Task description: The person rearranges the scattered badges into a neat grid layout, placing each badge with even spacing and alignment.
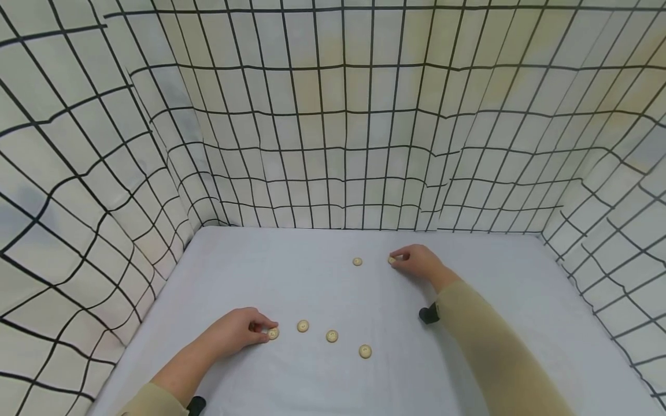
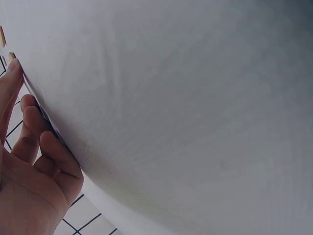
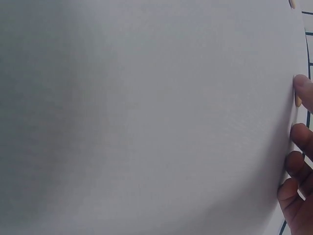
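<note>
While both forearms are stretched over the pale bench [image 1: 291, 277], six round cream buttons are seen lying flat on it. The left hand [image 1: 236, 330] is rested near the front, its fingers curled, and the nearest button [image 1: 273, 333] is pinched at its edge between thumb and fingertip. Just to the right of it, three loose buttons are laid in a shallow descending line: one [image 1: 303, 326] close by, one [image 1: 332, 335] further along, and one [image 1: 365, 351] nearest the front. The right hand [image 1: 416, 261] is placed well apart, toward the back, with fingers bent, and a far button [image 1: 392, 260] is held at its fingertips. Another far button [image 1: 357, 262] is left untouched near it, to its left. The bench is enclosed on three sides by a grid-patterned cloth [image 1: 333, 115]. In both wrist views, only curled fingers against the bench surface are shown.
</note>
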`<state>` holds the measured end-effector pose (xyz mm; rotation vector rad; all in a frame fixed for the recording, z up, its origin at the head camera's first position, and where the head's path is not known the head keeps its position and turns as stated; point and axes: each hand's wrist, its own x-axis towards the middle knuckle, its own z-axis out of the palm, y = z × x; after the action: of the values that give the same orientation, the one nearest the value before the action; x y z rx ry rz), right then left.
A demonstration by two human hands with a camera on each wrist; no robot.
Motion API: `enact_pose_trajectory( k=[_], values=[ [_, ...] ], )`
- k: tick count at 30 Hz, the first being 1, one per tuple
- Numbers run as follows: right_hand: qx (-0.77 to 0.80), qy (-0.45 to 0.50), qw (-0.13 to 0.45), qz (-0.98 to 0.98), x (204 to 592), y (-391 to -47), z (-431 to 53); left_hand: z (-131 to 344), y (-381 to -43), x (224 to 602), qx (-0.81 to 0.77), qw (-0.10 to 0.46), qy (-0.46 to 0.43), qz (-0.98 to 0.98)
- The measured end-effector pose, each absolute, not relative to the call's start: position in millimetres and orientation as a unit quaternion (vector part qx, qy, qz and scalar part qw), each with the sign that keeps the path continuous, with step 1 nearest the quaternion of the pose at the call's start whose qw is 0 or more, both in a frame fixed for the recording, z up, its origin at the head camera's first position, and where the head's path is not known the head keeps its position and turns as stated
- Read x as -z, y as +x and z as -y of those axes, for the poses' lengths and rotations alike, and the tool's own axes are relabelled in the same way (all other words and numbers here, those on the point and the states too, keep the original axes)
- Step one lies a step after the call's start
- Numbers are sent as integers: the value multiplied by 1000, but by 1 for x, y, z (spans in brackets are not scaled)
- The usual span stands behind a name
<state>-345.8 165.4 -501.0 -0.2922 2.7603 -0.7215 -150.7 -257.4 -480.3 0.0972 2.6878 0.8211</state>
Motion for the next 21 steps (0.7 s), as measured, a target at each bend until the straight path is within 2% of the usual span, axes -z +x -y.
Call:
enact_pose_trajectory(
  k=[21],
  values=[
    [287,-132,146,-937,486,-328,-165,256,-149,479,-293,166,33,-941]
  ],
)
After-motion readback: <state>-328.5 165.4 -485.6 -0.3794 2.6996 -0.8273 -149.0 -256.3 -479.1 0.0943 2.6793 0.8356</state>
